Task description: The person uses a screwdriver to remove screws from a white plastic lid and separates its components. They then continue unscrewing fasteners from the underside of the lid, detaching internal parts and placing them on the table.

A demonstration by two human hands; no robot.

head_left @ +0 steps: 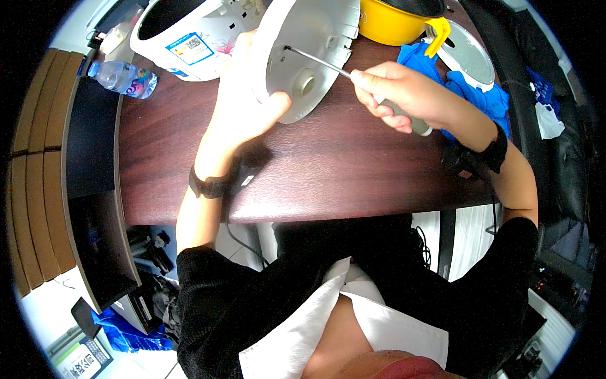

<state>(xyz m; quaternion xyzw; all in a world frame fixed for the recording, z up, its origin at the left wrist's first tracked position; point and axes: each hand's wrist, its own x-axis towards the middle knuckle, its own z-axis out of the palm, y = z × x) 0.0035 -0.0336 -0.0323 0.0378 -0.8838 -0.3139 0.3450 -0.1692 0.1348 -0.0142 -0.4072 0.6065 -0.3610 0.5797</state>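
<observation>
My left hand point(249, 107) grips the near left edge of a white, round plastic cover point(312, 38), its thumb curled over the rim. The cover stands tilted up from the table, with its hollow inner side, a round raised socket and notched right edge in view. In my right hand point(398, 91) is a screwdriver point(322, 62) with a long metal shaft and a grey-green handle. Its tip touches or sits very near a small dark hole on the cover's inner wall. Whether a screw is there is too small to tell.
A white appliance housing point(221, 54) with a label stands behind my left hand, a water bottle point(126, 79) lying left of it. At the back right are a yellow pot point(394, 25), a pale oval lid point(470, 60) and blue plastic point(483, 98). The table's front edge point(341, 218) is near me.
</observation>
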